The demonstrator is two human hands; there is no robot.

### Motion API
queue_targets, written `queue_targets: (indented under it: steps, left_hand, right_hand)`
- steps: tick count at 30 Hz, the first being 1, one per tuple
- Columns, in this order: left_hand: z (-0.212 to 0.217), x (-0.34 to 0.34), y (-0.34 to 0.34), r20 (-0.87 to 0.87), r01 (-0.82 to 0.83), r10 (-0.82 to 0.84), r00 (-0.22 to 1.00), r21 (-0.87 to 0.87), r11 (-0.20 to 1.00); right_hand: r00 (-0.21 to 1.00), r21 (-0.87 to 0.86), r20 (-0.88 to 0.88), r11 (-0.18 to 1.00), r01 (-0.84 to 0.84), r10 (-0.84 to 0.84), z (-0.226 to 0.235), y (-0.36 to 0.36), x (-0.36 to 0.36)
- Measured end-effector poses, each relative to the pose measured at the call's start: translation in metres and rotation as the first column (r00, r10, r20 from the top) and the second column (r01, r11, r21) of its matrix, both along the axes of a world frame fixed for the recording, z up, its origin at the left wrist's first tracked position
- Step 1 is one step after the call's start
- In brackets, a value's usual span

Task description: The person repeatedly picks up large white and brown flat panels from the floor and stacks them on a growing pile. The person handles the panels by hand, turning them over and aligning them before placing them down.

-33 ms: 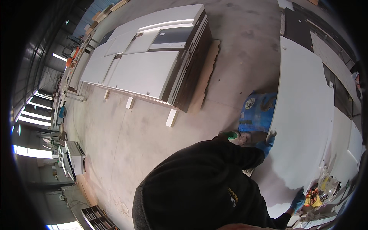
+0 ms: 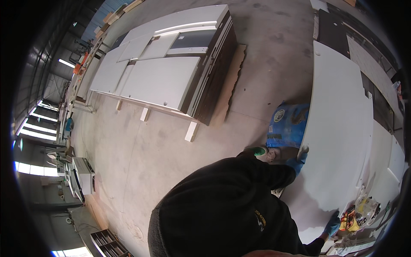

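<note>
A long white panel lies in front of me on the right side of the head view. My left hand, in a blue glove, grips its left edge, with some of the fingers hidden. At the panel's right edge is my right hand, also blue-gloved, its fingers closed along the edge and the thumb out of sight. A yellow, red and black item and a clear plastic bag with small things in it lie just beyond the right hand.
A blue printed sack stands against the panel's left side, beside a round green-and-white item. Further left, a large stack of white and dark panels rests on wooden blocks. More boards lie at the far right.
</note>
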State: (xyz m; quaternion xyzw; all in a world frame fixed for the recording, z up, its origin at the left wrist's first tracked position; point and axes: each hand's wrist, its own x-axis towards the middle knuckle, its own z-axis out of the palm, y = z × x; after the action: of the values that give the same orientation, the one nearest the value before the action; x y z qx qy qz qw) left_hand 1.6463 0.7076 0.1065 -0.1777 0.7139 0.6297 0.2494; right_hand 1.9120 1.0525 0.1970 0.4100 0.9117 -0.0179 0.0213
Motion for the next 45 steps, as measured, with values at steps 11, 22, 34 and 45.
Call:
queue_targets:
  steps: [11, 22, 34, 45]
  left_hand:
    - [-0.092, -0.036, 0.015, 0.787, -0.841, -0.499, 0.362, 0.045, -0.540]
    - [-0.065, -0.007, -0.011, 0.775, -0.765, -0.034, 0.632, 0.630, 0.136]
    - [-0.056, -0.009, -0.014, 0.741, -0.715, -0.009, 0.672, 0.651, 0.255]
    - [-0.022, -0.160, -0.015, 0.572, -0.495, -0.183, 0.800, 0.800, 0.338]
  right_hand:
    - [0.977, 0.061, 0.194, 0.995, 0.083, -0.094, 0.018, -0.011, -0.010]
    - [0.962, -0.181, -0.215, 0.975, 0.128, -0.166, 0.045, -0.004, 0.021]
    - [0.990, -0.174, -0.087, 0.980, 0.092, -0.108, 0.078, -0.021, 0.012]
    - [0.976, -0.268, -0.205, 0.955, -0.127, 0.072, 0.226, -0.041, -0.100]
